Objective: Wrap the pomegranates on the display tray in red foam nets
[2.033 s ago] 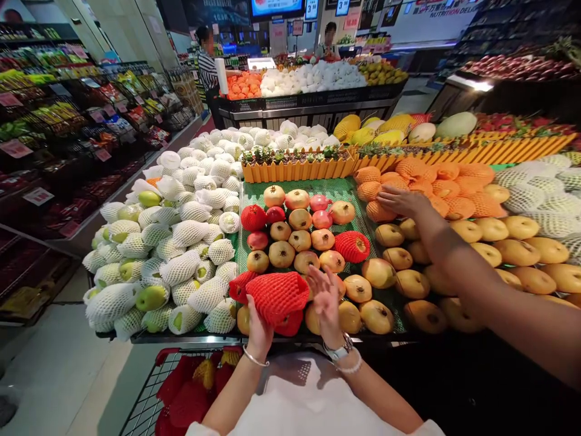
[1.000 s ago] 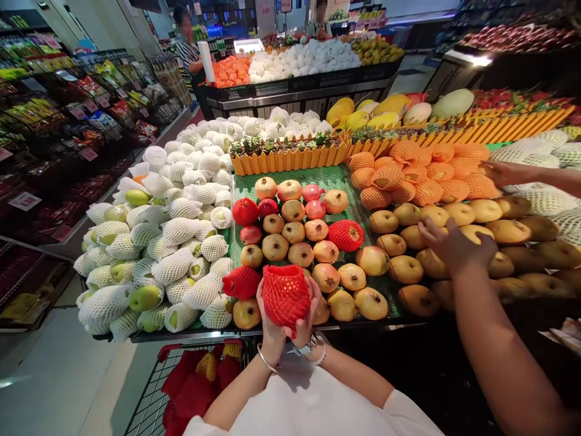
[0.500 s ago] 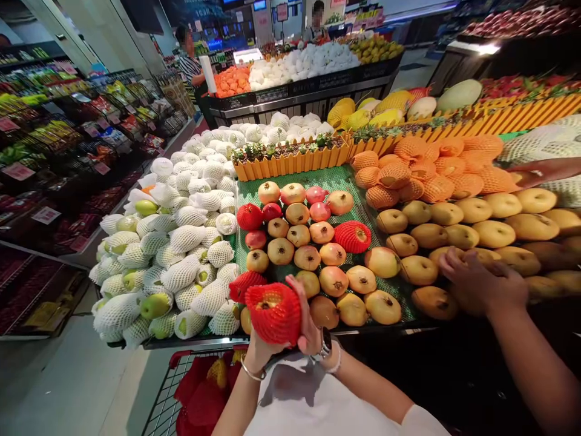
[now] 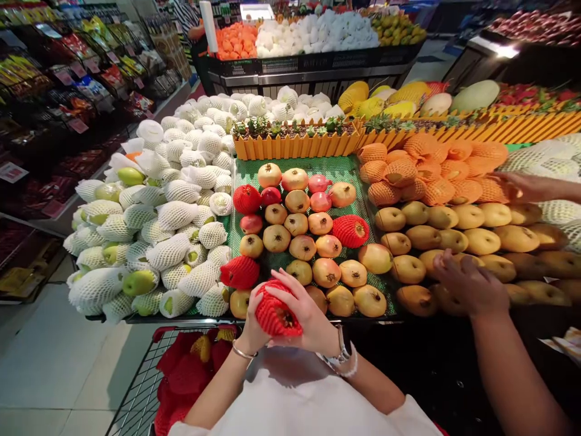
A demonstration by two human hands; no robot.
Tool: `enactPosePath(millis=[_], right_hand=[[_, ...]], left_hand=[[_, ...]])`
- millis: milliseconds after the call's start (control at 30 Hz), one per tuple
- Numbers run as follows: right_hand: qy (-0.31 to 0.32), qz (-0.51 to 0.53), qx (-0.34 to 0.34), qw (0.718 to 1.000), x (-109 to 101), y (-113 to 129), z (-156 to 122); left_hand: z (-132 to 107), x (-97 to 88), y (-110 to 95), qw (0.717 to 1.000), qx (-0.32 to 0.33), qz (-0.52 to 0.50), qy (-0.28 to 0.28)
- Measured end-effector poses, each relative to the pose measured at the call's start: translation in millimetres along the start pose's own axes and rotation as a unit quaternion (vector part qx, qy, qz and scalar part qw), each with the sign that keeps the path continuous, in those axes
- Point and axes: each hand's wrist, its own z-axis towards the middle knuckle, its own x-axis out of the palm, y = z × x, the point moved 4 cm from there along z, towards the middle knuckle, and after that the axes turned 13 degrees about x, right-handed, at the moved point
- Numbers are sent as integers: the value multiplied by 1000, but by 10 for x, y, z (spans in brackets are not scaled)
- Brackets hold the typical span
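Note:
A pomegranate in a red foam net (image 4: 275,312) is held between both my hands, just in front of the display's near edge. Its brown crown end faces down and to the right. My left hand (image 4: 252,327), with a bangle at the wrist, grips it from the left. My right hand (image 4: 313,312), wearing a watch and a beaded bracelet, wraps over its top and right side. Beyond them, bare pomegranates (image 4: 302,247) lie in rows on a green mat (image 4: 313,165). Another red-netted pomegranate (image 4: 239,272) lies close to my left hand.
White-netted green fruit (image 4: 167,251) is piled at left. Brown pears (image 4: 481,240) and orange-netted fruit (image 4: 436,163) fill the right, where another person's hand (image 4: 474,284) reaches over. An orange planter fence (image 4: 297,147) stands behind. A shopping cart (image 4: 131,387) with red bags is at lower left.
My right hand has closed over the top of the netted pomegranate, and the fruit has turned so its crown faces lower right. The view has tilted downward. The other person's hands have shifted slightly.

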Motion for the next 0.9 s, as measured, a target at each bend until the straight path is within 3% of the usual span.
enactPosePath(millis=[100,167,267,400,567,667,800,900], right_hand=[[27,-3,72,997,99,-67,-9],[56,13,111,992,75,-102,-22],[74,65,163,982,-44,-192,-57],[47,124,206,970,-79,-397,-100],[-32,240,229,943,59,-687,-43],[-95,259,224,935,64,-789,56],[-148,204,198,947,30,-745,193],[-174,132,150,964,27,-643,257]], left_hand=[[23,47,-125,985,124,90,74],[31,62,-166,974,150,131,109],[39,100,-159,968,130,167,136],[78,199,-115,967,73,174,169],[280,220,-248,972,22,120,202],[467,178,-363,968,-2,108,226],[639,96,-404,967,26,149,202],[578,42,-330,972,40,185,143]])
